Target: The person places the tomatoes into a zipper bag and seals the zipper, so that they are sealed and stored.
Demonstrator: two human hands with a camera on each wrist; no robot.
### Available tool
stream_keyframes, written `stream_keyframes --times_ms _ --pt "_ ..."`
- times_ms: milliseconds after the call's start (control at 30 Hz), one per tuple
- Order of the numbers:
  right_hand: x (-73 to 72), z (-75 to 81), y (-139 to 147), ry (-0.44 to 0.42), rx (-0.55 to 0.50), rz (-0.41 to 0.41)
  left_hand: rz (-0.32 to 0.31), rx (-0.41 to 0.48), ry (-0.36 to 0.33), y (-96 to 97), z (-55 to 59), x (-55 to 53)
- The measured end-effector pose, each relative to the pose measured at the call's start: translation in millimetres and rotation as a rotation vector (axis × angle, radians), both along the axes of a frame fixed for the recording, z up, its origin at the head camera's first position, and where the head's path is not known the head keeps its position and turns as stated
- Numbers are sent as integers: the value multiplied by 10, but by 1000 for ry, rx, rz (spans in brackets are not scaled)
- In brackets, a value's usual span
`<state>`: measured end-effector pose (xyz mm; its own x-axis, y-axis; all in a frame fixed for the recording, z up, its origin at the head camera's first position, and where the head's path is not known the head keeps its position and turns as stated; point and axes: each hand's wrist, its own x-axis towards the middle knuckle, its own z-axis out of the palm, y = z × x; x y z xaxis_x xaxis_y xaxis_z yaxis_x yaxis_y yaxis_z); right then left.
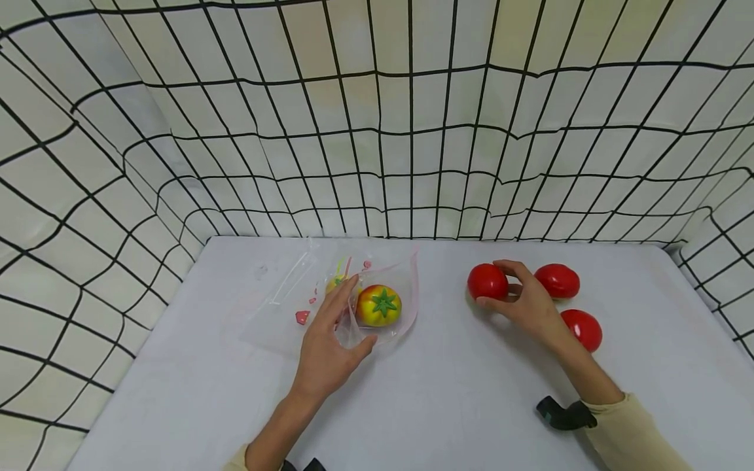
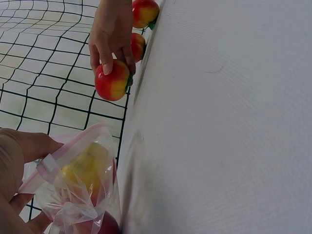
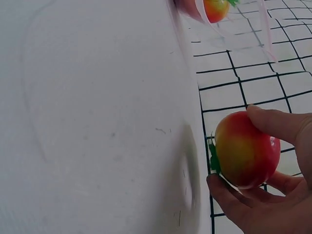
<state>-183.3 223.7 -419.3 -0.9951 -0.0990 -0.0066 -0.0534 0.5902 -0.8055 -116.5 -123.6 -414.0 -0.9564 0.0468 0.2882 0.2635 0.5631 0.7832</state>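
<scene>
In the head view, my right hand (image 1: 533,304) holds a toy tomato (image 1: 487,281) above the table between thumb and fingers. The right wrist view shows this tomato (image 3: 246,148) as red and yellow, its green leaf top facing the table. My left hand (image 1: 326,347) is at a clear plastic bag (image 1: 406,320) with a pink rim, thumb and fingers spread wide apart at its mouth. A red-yellow tomato (image 1: 379,305) with a green star top lies in the bag. Another yellowish one (image 1: 336,282) is partly hidden behind my left fingers.
Two more red tomatoes (image 1: 557,281) (image 1: 583,329) lie on the white table (image 1: 436,405) beside my right hand and forearm. A black net (image 1: 412,131) surrounds the table at the back and sides. Dark wrist devices (image 1: 565,414) sit at the cuffs.
</scene>
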Motion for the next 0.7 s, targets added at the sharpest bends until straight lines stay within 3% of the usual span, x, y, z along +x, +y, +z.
stream_keyframes --times_ms 367,700 --pt "43 56 -111 14 -82 76 -2 -1 16 0 -13 -3" --pt "104 65 -248 -56 -143 112 -3 -2 16 -2 -8 0"
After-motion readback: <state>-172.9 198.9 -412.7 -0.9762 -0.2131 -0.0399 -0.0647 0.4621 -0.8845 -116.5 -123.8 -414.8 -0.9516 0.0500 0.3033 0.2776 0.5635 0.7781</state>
